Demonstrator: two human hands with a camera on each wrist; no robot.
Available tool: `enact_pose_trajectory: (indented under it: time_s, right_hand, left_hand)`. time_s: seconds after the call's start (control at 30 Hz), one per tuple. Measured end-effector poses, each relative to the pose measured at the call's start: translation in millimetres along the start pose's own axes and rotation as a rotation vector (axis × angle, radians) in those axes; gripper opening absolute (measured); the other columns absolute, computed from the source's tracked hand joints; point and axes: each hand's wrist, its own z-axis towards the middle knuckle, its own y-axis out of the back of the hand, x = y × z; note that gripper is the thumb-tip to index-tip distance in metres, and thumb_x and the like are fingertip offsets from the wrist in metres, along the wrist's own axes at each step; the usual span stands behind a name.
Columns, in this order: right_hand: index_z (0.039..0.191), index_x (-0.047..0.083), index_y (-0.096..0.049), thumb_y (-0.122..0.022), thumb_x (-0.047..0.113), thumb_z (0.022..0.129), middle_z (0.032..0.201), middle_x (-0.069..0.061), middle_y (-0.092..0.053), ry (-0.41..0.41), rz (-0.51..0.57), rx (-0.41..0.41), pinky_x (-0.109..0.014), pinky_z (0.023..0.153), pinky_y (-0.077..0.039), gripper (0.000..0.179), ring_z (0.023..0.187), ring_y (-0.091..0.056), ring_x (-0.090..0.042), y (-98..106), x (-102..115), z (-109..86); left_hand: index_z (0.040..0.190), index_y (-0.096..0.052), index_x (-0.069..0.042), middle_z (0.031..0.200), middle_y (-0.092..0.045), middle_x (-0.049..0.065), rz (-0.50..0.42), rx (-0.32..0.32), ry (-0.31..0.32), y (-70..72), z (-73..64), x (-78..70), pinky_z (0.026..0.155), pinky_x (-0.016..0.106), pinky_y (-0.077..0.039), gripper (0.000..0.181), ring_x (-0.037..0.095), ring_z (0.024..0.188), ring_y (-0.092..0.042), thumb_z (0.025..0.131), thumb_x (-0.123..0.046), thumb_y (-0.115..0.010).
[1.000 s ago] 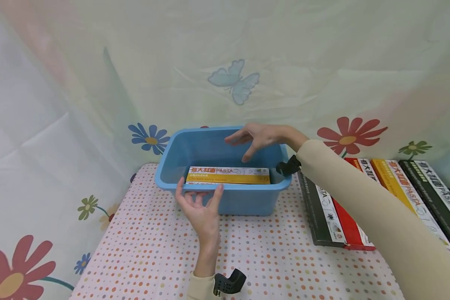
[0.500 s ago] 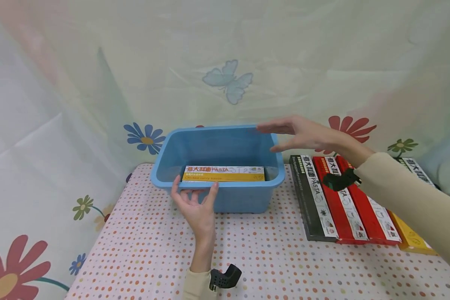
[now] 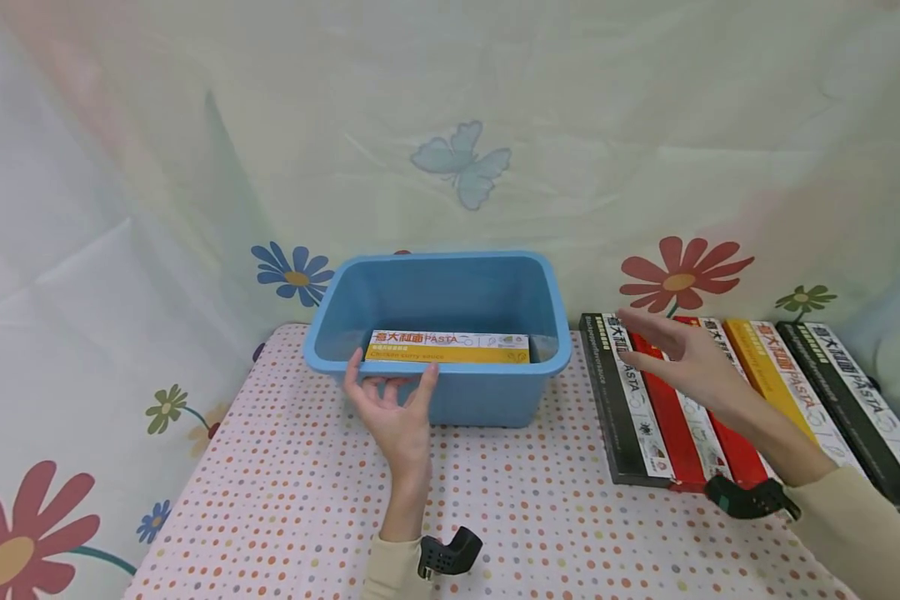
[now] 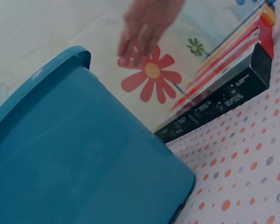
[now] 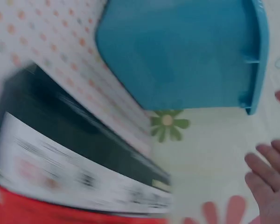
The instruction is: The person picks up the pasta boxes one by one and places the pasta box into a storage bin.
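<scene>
A pale cloth [image 3: 570, 100] printed with flowers and a butterfly stood behind the dotted desk [image 3: 525, 508]. In the blue tub [image 3: 487, 404] lay a white-and-yellow box [image 3: 450, 350] lettered "意大利面 PASTA" and "Chicken curry sauce". The left hand [image 3: 396, 421] held the tub's front rim, fingers bent at it. The right hand [image 3: 697, 362], holding nothing, had its fingers straight and thumb apart above the row at right: a black box [image 3: 627, 404], two red boxes [image 3: 675, 433], a yellow box [image 3: 787, 383] and a second black box [image 3: 851, 408]. "PASTA" marked several white strips; the nearest black side seemed to read "Blackpepperflavorsauce", though the print was small.
</scene>
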Motion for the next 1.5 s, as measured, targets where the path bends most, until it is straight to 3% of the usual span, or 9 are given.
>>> enact_pose_trajectory:
  time_s: [0.1, 0.2, 0.57, 0.97, 1.1, 1.2, 1.3, 1.4, 1.5]
  right_hand:
    - [0.162, 0.006, -0.036, -0.069, 0.023, 0.103, 0.159, -0.025, -0.044, -0.089, 0.017, -0.096, -0.011, 0.096, -0.047, 0.069, 0.145, -0.041, -0.046, -15.5, -15.9, -23.6]
    - [0.162, 0.004, -0.035, -0.067, 0.021, 0.104, 0.159, -0.028, -0.043, -0.146, 0.054, -0.172, 0.001, 0.088, -0.04, 0.068, 0.148, -0.041, -0.038, -31.7, -28.5, -43.6]
    - [0.165, 0.001, -0.024, -0.069, 0.018, 0.103, 0.164, -0.029, -0.031, -0.335, 0.145, -0.186, 0.002, 0.096, -0.036, 0.078, 0.151, -0.03, -0.045, -72.7, -44.8, -80.5]
    - [0.164, 0.002, -0.026, -0.065, 0.015, 0.105, 0.162, -0.027, -0.037, -0.414, 0.265, -0.242, -0.002, 0.092, -0.043, 0.072, 0.147, -0.04, -0.035, -76.5, -41.9, -85.8]
    - [0.164, 0.001, -0.027, -0.065, 0.015, 0.105, 0.161, -0.027, -0.038, -0.416, 0.289, -0.263, -0.003, 0.091, -0.045, 0.071, 0.142, -0.05, -0.013, -76.2, -42.5, -87.8]
    - [0.164, 0.0, -0.027, -0.065, 0.013, 0.105, 0.161, -0.029, -0.037, -0.413, 0.34, -0.274, -0.004, 0.089, -0.047, 0.071, 0.123, -0.054, 0.014, -75.5, -43.3, -89.4]
    - [0.163, 0.0, -0.029, -0.064, 0.015, 0.105, 0.16, -0.031, -0.038, -0.414, 0.359, -0.28, -0.006, 0.087, -0.05, 0.069, 0.107, -0.05, 0.026, -75.0, -43.0, -90.6]
    - [0.163, 0.001, -0.029, -0.065, 0.017, 0.105, 0.159, -0.03, -0.039, -0.434, 0.354, -0.273, -0.006, 0.085, -0.051, 0.07, 0.105, -0.05, 0.027, -75.4, -41.3, -91.6]
    - [0.164, 0.001, -0.027, -0.066, 0.013, 0.104, 0.162, -0.028, -0.036, -0.468, 0.335, -0.269, -0.005, 0.089, -0.048, 0.073, 0.132, -0.055, 0.003, -79.0, -37.5, -90.8]
  left_hand:
    - [0.16, -0.023, -0.009, 0.128, -0.05, 0.014, 0.007, 0.005, -0.004, -0.9, -0.1, 1.1, 0.081, 0.031, -0.062, 0.098, 0.025, 0.097, -0.057, 0.083, 0.005, -0.083]
    - [0.16, -0.022, -0.008, 0.129, -0.051, 0.014, 0.015, 0.012, 0.002, -1.4, -0.4, 1.1, 0.082, 0.032, -0.062, 0.099, 0.026, 0.098, -0.057, 0.084, 0.004, -0.084]
    - [0.158, -0.026, -0.014, 0.124, -0.049, 0.015, 0.007, -0.002, 0.005, 0.8, 0.0, -0.1, 0.081, 0.033, -0.062, 0.097, 0.024, 0.096, -0.057, 0.083, 0.005, -0.084]
    - [0.159, -0.023, -0.007, 0.122, -0.049, 0.013, 0.032, -0.004, -0.015, 1.5, 1.6, 1.6, 0.08, 0.029, -0.061, 0.098, 0.025, 0.096, -0.057, 0.083, 0.005, -0.084]
    - [0.159, -0.024, -0.007, 0.123, -0.05, 0.014, 0.038, -0.003, -0.02, 1.6, 1.1, 1.7, 0.081, 0.031, -0.06, 0.097, 0.025, 0.097, -0.057, 0.083, 0.004, -0.084]
    - [0.158, -0.025, -0.008, 0.123, -0.051, 0.014, 0.04, -0.003, -0.028, 2.0, 1.1, 2.1, 0.082, 0.031, -0.06, 0.097, 0.025, 0.097, -0.057, 0.083, 0.004, -0.085]
    - [0.158, -0.026, -0.009, 0.123, -0.051, 0.014, 0.035, -0.002, -0.032, 2.4, 1.3, 2.3, 0.081, 0.031, -0.06, 0.096, 0.025, 0.096, -0.057, 0.083, 0.004, -0.085]
    - [0.157, -0.027, -0.011, 0.123, -0.051, 0.014, 0.026, 0.0, -0.029, 2.4, 1.1, 1.9, 0.081, 0.031, -0.061, 0.095, 0.025, 0.096, -0.057, 0.083, 0.003, -0.085]
    - [0.158, -0.025, -0.008, 0.123, -0.051, 0.014, 0.022, -0.001, -0.028, 2.0, 0.9, 1.1, 0.081, 0.031, -0.061, 0.096, 0.025, 0.095, -0.058, 0.083, 0.004, -0.085]
